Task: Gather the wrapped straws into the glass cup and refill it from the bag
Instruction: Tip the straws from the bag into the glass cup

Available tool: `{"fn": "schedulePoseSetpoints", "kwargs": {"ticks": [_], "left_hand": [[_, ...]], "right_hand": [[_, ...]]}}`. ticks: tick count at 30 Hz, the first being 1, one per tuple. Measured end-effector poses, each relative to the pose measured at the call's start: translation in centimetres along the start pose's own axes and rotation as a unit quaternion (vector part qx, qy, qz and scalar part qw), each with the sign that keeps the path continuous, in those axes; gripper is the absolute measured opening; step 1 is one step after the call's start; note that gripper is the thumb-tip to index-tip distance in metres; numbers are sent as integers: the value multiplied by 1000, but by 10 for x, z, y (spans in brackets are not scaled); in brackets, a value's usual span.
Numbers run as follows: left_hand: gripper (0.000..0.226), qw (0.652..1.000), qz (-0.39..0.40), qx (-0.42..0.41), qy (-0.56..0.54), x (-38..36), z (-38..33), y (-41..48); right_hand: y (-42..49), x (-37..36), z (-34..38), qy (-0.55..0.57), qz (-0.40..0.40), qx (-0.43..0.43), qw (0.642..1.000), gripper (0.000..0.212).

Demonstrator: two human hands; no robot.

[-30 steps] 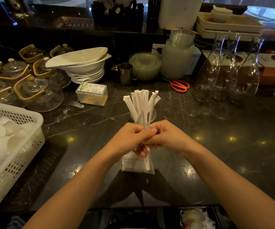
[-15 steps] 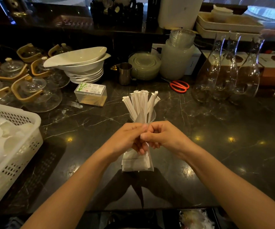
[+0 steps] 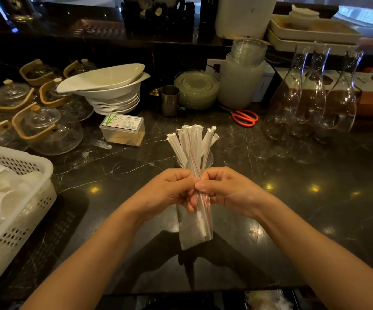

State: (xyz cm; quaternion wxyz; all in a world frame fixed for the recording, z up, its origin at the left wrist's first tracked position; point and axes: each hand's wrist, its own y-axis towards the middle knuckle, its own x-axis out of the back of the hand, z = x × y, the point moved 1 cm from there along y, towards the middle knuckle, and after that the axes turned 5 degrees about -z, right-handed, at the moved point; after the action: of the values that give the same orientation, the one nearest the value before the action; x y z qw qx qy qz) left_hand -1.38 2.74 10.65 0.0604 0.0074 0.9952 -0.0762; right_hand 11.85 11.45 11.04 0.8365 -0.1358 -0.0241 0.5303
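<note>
1. Your left hand (image 3: 170, 191) and right hand (image 3: 223, 190) are pressed together at the fingertips, both pinched on the top of the clear bag (image 3: 195, 227) of wrapped straws, which hangs from them above the desk (image 3: 293, 209).
2. The bag's mouth, with a thin red strip running along it, sits right in the pinch; I judge you are working it open, though whether it has parted yet cannot be told.
3. Just beyond your knuckles stands the glass cup (image 3: 209, 158), already holding a fan of wrapped straws (image 3: 192, 142) leaning outward.
4. Pull the mouth apart too sharply and the thin film may tear down its side, spilling straws across the dark desk.
5. Your hands are close to the cup; a jerk forward as the bag gives could knock it over or scatter the standing straws.
6. The decanters (image 3: 311, 97) to the right and the scissors (image 3: 245, 117) stay well clear.
</note>
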Motion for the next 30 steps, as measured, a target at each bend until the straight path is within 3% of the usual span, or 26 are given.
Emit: {"fn": "schedulePoseSetpoints", "kwargs": {"ticks": [12, 16, 19, 22, 26, 30], "left_hand": [[23, 999, -8, -6, -40, 6, 10, 4], [22, 998, -5, -8, -56, 9, 13, 5], [22, 999, -6, -9, -51, 11, 14, 7], [22, 999, -9, -10, -47, 12, 16, 7], [25, 999, -21, -22, -43, 10, 20, 8], [29, 995, -37, -38, -89, 6, 23, 7]], "right_hand": [[20, -5, -18, 62, -1, 36, 997, 26], [26, -6, -22, 77, -4, 50, 996, 19], [30, -7, -25, 93, 19, 57, 994, 15], [33, -7, -30, 107, 33, 59, 992, 29], [33, -10, -32, 118, 47, 74, 989, 23], [32, -8, -34, 150, 4, 64, 987, 19]]}}
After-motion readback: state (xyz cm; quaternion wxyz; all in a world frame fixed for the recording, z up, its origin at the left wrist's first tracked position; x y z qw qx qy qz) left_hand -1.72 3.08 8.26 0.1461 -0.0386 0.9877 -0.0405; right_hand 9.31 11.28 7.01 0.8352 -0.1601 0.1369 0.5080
